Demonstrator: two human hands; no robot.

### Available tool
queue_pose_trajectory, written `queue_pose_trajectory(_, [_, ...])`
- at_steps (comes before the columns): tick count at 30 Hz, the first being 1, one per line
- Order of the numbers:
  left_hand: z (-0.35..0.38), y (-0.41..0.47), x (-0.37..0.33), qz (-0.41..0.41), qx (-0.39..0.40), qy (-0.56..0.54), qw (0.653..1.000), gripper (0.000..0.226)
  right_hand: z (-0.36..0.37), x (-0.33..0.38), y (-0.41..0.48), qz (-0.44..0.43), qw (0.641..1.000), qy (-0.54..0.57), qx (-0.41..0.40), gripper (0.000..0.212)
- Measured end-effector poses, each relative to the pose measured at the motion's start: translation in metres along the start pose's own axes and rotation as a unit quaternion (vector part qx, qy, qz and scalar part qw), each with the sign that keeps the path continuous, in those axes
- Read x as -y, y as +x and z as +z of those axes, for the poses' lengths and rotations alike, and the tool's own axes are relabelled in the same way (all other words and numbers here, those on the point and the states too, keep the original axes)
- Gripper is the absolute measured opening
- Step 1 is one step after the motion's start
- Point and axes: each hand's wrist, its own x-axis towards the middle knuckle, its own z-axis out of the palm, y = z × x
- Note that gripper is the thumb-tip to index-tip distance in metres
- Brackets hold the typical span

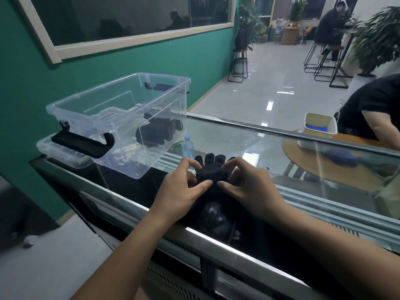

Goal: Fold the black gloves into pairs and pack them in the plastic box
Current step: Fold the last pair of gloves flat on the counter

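A pair of black gloves [213, 169] lies on the glass counter top [281, 169], fingers pointing away from me. My left hand [181, 189] pinches the gloves' left side and my right hand [246, 187] pinches their right side, thumbs nearly meeting over the palm area. The clear plastic box [121, 118] with black handles stands on its lid at the counter's left end, just beyond my left hand. Folded black gloves [160, 133] lie inside it against the right wall.
The counter is a glass display case with a metal front edge [216, 241]. A water bottle [187, 147] shows by the box. Behind the counter a person leans over a round wooden table [324, 167] bearing a white bin. A green wall runs along the left.
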Motion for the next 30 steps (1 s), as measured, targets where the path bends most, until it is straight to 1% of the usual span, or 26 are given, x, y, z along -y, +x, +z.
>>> queue_pose_trajectory(3, [0.006, 0.001, 0.001, 0.011, -0.031, 0.022, 0.999, 0.038, 0.002, 0.0, 0.0, -0.013, 0.999, -0.039, -0.004, 0.042])
queue_pose_trajectory(5, [0.009, 0.001, 0.003, 0.055, -0.05, 0.058, 0.996, 0.035, 0.003, 0.0, 0.0, -0.047, 0.996, -0.075, -0.014, 0.037])
queue_pose_trajectory(8, [0.011, -0.001, 0.004, 0.14, -0.061, 0.107, 0.982, 0.024, 0.003, -0.004, 0.001, -0.091, 0.991, -0.093, -0.011, 0.025])
queue_pose_trajectory(11, [0.013, -0.003, 0.004, 0.186, -0.049, 0.128, 0.973, 0.007, 0.004, -0.01, 0.001, -0.146, 0.98, -0.138, -0.008, 0.014])
queue_pose_trajectory(13, [0.013, -0.004, 0.003, 0.2, -0.05, 0.148, 0.967, 0.004, 0.003, -0.011, 0.0, -0.171, 0.972, -0.164, 0.007, 0.015])
queue_pose_trajectory(15, [0.013, -0.004, 0.002, 0.201, -0.042, 0.168, 0.964, 0.013, 0.001, -0.011, -0.001, -0.175, 0.969, -0.174, 0.024, 0.022])
queue_pose_trajectory(19, [0.011, -0.005, 0.002, 0.172, 0.014, 0.161, 0.972, 0.03, -0.001, -0.009, -0.003, -0.165, 0.971, -0.167, 0.05, 0.031])
queue_pose_trajectory(21, [0.01, -0.005, 0.003, 0.16, 0.017, 0.148, 0.976, 0.029, -0.003, -0.009, -0.004, -0.167, 0.969, -0.171, 0.063, 0.036])
queue_pose_trajectory(24, [0.011, -0.004, 0.002, 0.16, 0.003, 0.153, 0.975, 0.025, -0.004, -0.006, -0.005, -0.165, 0.969, -0.173, 0.07, 0.036])
queue_pose_trajectory(26, [0.011, -0.004, 0.0, 0.157, -0.001, 0.145, 0.977, 0.02, -0.004, -0.004, -0.005, -0.153, 0.975, -0.15, 0.06, 0.03])
queue_pose_trajectory(30, [0.005, -0.005, -0.002, 0.105, 0.013, 0.075, 0.991, 0.012, -0.006, 0.002, -0.006, -0.102, 0.99, -0.091, 0.042, 0.018])
